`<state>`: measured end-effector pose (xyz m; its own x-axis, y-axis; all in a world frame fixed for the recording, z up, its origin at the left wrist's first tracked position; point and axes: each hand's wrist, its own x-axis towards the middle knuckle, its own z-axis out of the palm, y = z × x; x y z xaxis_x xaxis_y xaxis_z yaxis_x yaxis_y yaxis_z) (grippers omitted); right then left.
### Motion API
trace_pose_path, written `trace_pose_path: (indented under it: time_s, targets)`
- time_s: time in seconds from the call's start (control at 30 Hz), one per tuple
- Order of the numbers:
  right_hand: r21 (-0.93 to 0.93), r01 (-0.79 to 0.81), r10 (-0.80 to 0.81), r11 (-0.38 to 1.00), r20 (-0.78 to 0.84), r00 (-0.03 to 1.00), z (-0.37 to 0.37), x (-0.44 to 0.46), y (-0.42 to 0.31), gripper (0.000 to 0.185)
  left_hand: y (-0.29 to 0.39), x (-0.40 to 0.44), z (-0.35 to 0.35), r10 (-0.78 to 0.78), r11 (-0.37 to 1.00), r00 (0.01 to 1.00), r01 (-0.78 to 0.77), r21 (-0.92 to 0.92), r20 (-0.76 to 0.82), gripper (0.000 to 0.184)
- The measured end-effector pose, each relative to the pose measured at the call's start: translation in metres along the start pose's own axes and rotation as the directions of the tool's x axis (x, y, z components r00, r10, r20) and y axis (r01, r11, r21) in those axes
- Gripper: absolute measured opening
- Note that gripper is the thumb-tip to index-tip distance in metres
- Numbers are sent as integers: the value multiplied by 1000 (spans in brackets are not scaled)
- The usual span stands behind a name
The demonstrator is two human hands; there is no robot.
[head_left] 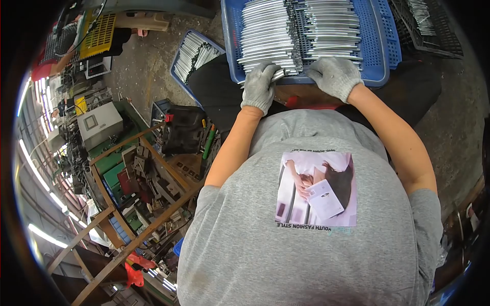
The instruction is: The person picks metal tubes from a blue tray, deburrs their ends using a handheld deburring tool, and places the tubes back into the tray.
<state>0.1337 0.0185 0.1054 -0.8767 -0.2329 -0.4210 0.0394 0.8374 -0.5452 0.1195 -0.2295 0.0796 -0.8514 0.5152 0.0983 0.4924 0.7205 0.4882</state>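
A blue plastic crate (pixel 378 46) in front of me holds two stacks of thin silvery metal rods, a left stack (pixel 268 33) and a right stack (pixel 332 25). My left hand (pixel 258 87), in a grey knitted glove, is closed around a few metal rods at the near left corner; their ends stick out past the fingers. At the near edge of the right stack rests my right hand (pixel 337 77), gloved the same way. Its fingers curl downward with the thumb toward the left, and whatever lies beneath them is hidden.
A smaller blue basket (pixel 178 61) with more rods stands on the floor at the left. A dark crate (pixel 434 38) sits at the far right. Further left are a black tool case (pixel 185 130), a wooden frame (pixel 148 234) and a grey control box (pixel 100 122).
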Motion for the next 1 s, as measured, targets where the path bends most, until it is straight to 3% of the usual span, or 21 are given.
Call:
trace_pose_path:
  time_s: [0.17, 0.57, 0.83, 1.0]
  targets:
    - [-95, 31, -32, 995, -3, 999, 12, 23, 5, 31, -3, 2, 9, -37, 999, 999, 37, -12, 5, 31]
    - [-112, 71, -55, 991, 140, 989, 3, 38, -9, 32, -5, 0, 10, -22, 1000, 1000, 22, -16, 7, 31]
    - [-23, 103, -101, 994, 57, 993, -2, 26, -14, 30, -4, -2, 6, -17, 996, 1000, 16, 91, 10, 32]
    - [6, 99, -99, 995, 17, 995, -5, 22, -13, 31, -3, -6, 4, -54, 999, 998, 54, -10, -36, 30]
